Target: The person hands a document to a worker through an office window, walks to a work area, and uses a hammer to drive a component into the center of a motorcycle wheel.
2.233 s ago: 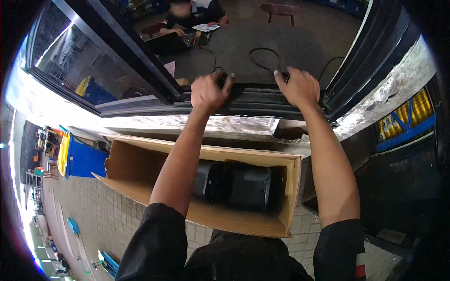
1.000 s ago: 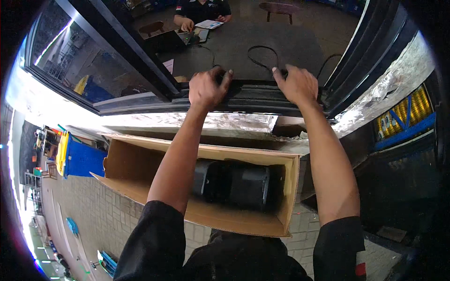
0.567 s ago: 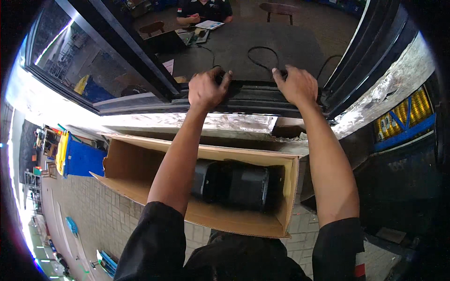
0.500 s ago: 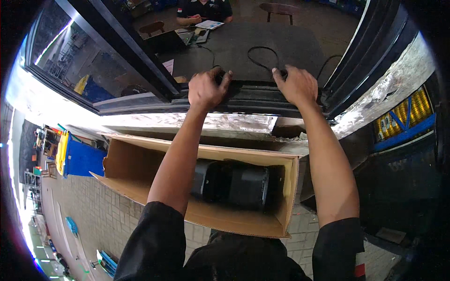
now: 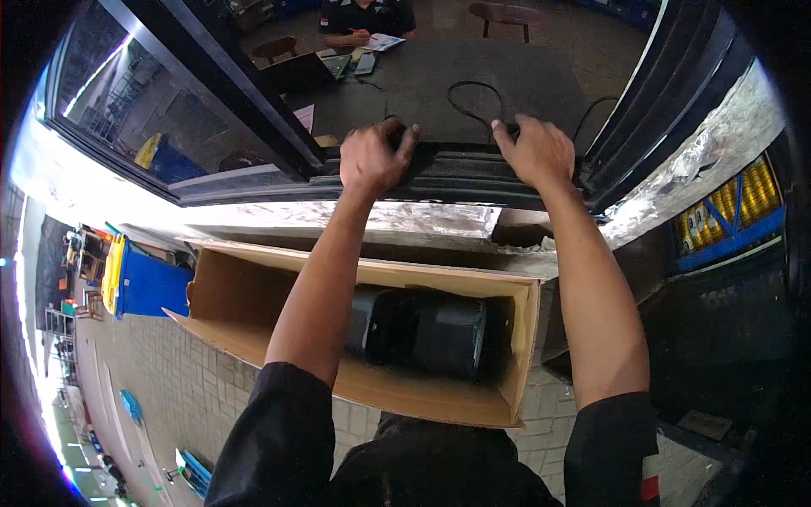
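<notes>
My left hand point(image 5: 374, 160) and my right hand point(image 5: 534, 150) grip the black window frame point(image 5: 456, 173), fingers curled over its inner edge, fingertips partly hidden, thumbs dark with grime. Past the frame, a dark tabletop point(image 5: 541, 84) carries a looped black cable point(image 5: 475, 84). Beneath my forearms sits an open long cardboard box point(image 5: 232, 287); a glossy black object point(image 5: 422, 329) lies in its right part, its outline blurred by dark coating or shadow.
A person point(image 5: 367, 19) sits at the table with papers point(image 5: 384, 41) and a laptop point(image 5: 296, 74). A glass pane point(image 5: 169, 110) frames the left; a blue-and-yellow bin point(image 5: 152, 279) stands outside. Yellow cylinders in a blue rack point(image 5: 731, 211) are at right, paving point(image 5: 211, 372) below.
The person across the table has sat back, shifted rightward and now holds a hand with a pen over the papers. My hands keep their grip, drifting only slightly up in view.
</notes>
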A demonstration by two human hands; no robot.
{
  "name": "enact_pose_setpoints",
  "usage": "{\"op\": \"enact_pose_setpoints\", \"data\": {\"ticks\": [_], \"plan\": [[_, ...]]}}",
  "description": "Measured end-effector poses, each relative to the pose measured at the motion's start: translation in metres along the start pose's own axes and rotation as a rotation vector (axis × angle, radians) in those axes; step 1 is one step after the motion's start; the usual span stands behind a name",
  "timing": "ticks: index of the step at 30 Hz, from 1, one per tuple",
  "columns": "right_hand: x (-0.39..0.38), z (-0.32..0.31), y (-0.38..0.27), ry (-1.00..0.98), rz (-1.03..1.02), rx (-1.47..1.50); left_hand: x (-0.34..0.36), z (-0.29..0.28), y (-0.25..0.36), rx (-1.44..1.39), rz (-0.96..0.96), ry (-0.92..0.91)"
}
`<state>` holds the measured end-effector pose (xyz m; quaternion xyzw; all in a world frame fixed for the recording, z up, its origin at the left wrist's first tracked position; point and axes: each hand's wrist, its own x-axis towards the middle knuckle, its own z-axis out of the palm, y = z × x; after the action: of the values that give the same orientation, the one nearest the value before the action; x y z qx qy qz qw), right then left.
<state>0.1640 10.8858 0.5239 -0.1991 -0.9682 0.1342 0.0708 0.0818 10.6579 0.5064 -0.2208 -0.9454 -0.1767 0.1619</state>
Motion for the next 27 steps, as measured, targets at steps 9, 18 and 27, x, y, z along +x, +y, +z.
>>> {"op": "enact_pose_setpoints", "data": {"ticks": [9, 18, 27], "plan": [[-0.001, -0.002, -0.002, 0.018, -0.009, -0.013, -0.001, 0.003, -0.003, -0.025, 0.003, 0.031], [0.000, 0.003, 0.001, 0.085, -0.043, -0.014, 0.003, 0.005, -0.005, -0.027, -0.008, 0.001], [0.000, 0.000, -0.001, 0.041, -0.016, -0.008, 0.002, 0.008, -0.008, -0.068, 0.004, 0.032]]}}
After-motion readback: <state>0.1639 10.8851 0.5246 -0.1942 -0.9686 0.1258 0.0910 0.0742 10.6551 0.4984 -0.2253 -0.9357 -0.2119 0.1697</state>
